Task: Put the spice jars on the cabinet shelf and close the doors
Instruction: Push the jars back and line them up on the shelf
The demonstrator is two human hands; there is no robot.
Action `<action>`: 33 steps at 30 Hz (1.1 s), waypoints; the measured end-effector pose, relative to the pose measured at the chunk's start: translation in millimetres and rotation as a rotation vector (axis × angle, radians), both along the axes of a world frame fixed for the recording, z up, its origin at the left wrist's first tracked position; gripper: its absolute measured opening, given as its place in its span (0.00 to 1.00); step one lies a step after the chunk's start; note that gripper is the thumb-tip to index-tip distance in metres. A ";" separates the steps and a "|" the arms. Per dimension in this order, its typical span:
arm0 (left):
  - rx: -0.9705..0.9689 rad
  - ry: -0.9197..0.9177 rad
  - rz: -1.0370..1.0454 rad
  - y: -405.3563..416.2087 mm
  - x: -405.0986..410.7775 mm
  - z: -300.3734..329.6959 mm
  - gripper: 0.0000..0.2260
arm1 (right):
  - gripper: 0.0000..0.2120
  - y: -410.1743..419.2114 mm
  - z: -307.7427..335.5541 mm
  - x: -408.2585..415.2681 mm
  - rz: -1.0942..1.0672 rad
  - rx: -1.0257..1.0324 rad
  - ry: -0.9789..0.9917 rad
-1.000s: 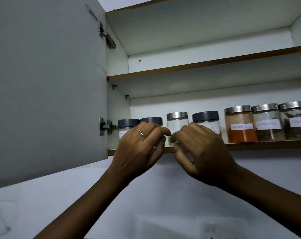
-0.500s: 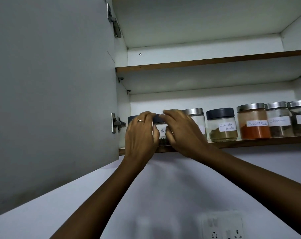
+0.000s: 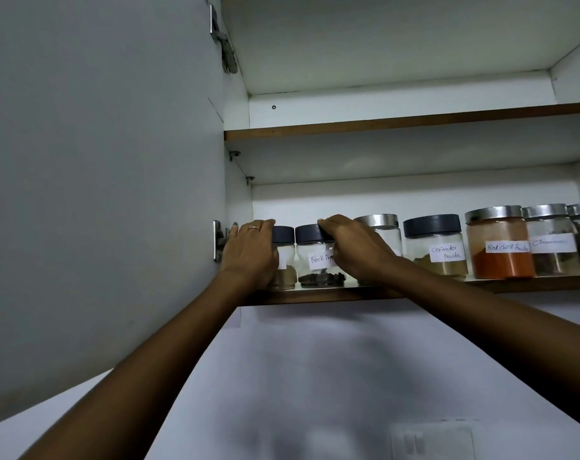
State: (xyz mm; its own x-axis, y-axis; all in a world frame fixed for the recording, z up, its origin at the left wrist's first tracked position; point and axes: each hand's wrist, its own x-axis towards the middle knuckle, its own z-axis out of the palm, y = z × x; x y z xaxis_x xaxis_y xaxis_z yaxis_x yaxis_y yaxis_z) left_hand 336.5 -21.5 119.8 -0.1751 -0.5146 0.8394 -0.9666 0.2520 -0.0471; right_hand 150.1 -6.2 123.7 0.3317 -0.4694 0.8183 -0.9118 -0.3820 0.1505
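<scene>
Several labelled spice jars stand in a row on the lower cabinet shelf (image 3: 531, 284). My left hand (image 3: 252, 252) wraps round the leftmost dark-lidded jar (image 3: 284, 257), hiding most of it. My right hand (image 3: 355, 249) grips the black pepper jar (image 3: 316, 260) at its dark lid and right side. Behind my right hand stands a steel-lidded jar (image 3: 378, 222), mostly hidden. Further right are the coriander powder jar (image 3: 438, 247), the red chilli powder jar (image 3: 499, 244) and two steel-lidded jars (image 3: 550, 240). The grey left door (image 3: 99, 177) stands open.
An upper shelf (image 3: 414, 119) runs above the jars with nothing visible on it. Door hinges (image 3: 219, 240) sit just left of my left hand. A white wall (image 3: 315, 376) lies below the cabinet, with a switch plate (image 3: 431, 441) at the bottom.
The camera has moved closer and tilted up. My hands moved apart and further onto the shelf: the left now round the leftmost jar, the right on the black pepper jar.
</scene>
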 end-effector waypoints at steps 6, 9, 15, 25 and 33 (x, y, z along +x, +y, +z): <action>-0.018 -0.004 -0.017 -9.3 -0.7 -2.1 0.19 | 0.14 -8.2 11.0 0.8 -0.013 0.052 0.050; 0.016 -0.008 -0.016 -16.1 0.2 -2.5 0.20 | 0.14 -15.7 13.2 3.2 -0.022 0.082 0.057; 0.099 -0.025 -0.013 -35.3 -0.5 2.8 0.19 | 0.12 -35.5 17.0 9.8 -0.040 0.103 0.076; 0.131 -0.114 0.097 -77.5 -4.4 8.5 0.19 | 0.11 -72.5 22.3 24.5 -0.086 0.164 0.054; 0.157 -0.120 0.163 -125.5 -4.0 11.6 0.23 | 0.14 -112.2 18.2 33.9 -0.093 0.177 0.021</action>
